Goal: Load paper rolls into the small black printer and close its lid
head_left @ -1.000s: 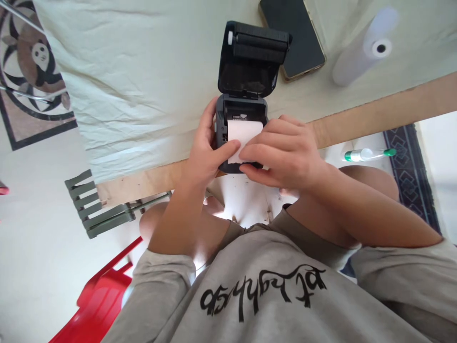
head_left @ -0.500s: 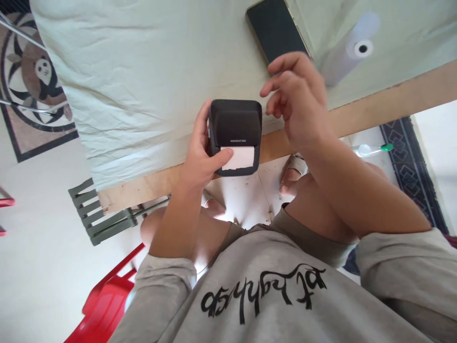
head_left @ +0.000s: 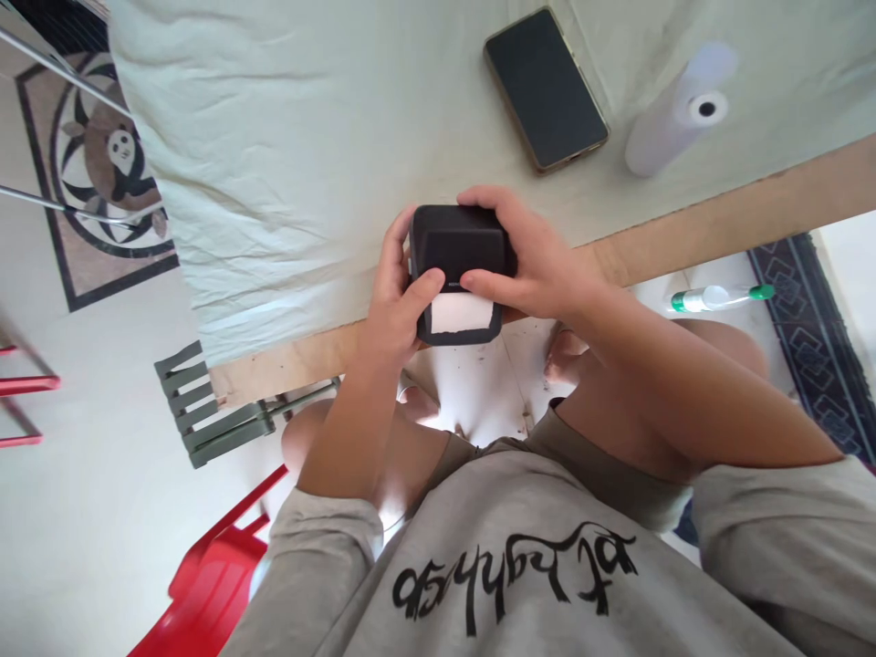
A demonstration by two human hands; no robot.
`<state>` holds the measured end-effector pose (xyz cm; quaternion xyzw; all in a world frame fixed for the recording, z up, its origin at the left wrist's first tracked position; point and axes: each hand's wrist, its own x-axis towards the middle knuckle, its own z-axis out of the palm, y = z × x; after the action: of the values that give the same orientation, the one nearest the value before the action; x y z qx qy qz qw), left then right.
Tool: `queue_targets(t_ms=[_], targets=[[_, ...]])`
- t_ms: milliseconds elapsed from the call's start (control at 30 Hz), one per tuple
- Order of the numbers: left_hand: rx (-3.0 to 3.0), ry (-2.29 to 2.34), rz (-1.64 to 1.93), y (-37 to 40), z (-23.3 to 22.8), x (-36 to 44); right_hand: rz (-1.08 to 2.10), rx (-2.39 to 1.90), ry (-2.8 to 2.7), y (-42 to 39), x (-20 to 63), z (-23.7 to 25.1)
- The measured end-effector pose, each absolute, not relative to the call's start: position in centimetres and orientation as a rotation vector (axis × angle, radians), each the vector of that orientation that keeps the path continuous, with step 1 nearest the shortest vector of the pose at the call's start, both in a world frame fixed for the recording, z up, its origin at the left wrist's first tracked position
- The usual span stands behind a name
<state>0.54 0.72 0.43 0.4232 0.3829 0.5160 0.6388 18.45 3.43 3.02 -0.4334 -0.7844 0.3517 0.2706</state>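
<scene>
The left hand [head_left: 391, 315] holds the printer [head_left: 460, 239] at its left side, thumb bent on top; the right hand [head_left: 530, 260] grips the opposite side, thumb nearly straight.

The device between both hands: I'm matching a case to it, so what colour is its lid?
The lid is black, seen best in the head view.

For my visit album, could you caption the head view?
Left fingers and right fingers hold a black device, white paper showing; a phone and white roll sit on the cloth beyond.
</scene>
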Motion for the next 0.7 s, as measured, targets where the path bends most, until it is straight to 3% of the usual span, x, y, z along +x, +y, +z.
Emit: queue_targets(t_ms=[433,700], targets=[[0.741,0.996,1.22,0.8,1.3,1.1,0.694,-1.084,-2.17,3.1,18.2,3.5],[0.675,0.916,1.277,0.9,1.2,0.7,0.806,-0.963,-2.221,2.7,18.5,4.3]])
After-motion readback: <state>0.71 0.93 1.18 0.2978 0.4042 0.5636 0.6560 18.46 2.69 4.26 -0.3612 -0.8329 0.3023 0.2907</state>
